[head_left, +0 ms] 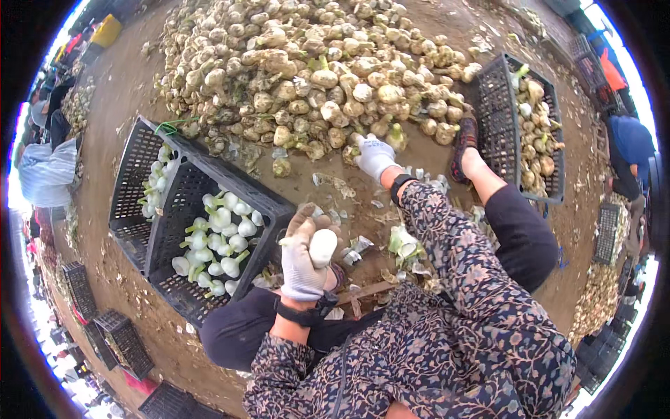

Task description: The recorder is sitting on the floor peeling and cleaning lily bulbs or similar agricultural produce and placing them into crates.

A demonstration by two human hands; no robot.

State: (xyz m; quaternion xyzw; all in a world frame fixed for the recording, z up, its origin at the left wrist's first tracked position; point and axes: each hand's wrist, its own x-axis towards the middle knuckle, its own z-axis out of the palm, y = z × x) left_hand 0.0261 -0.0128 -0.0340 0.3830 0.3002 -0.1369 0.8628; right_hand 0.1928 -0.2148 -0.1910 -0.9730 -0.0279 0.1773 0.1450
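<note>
My left hand (300,258), in a pale work glove with soiled fingertips, is closed around a smooth white peeled garlic bulb (323,248), just beside the near corner of a black crate (234,183). Inside that crate lie several cleaned white garlic bulbs (222,241) with short green stems. My right hand (375,155), also gloved, reaches forward to the near edge of a large heap of dirty, unpeeled garlic (300,70). Its thumb and forefinger are apart next to an unpeeled bulb (350,155); no bulb is plainly in its grip.
A second black crate (499,119) at the right, beside my foot, holds unpeeled garlic. Peeled skins (405,244) litter the dirt floor between my legs. Other people (52,164) sit at far left and far right. More black crates (124,342) stand at lower left.
</note>
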